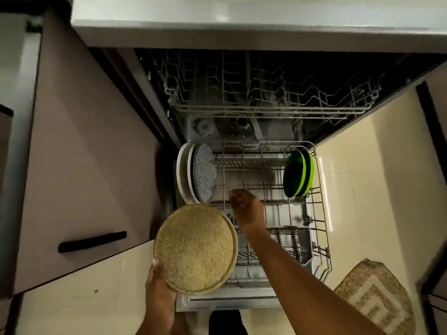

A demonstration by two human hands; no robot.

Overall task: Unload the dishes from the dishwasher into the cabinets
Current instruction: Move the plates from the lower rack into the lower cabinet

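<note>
My left hand (158, 284) grips the near edge of a stack of two round tan speckled plates (196, 249), held flat over the front left corner of the pulled-out lower rack (321, 213). My right hand (244, 205) reaches down into the middle of the rack with its fingers curled; I see nothing in it, and the fingertips are hidden. At the rack's back left stand upright white plates (182, 172) with a grey speckled plate (204, 172) in front. Two green bowls (298, 174) stand on edge at the back right.
The upper rack (266, 93) sits inside the dishwasher with no dishes visible in it. A brown cabinet drawer with a black handle (92, 241) is on the left. The cream tiled floor (362, 189) and a woven mat (375, 293) lie to the right. The countertop edge (242, 32) overhangs above.
</note>
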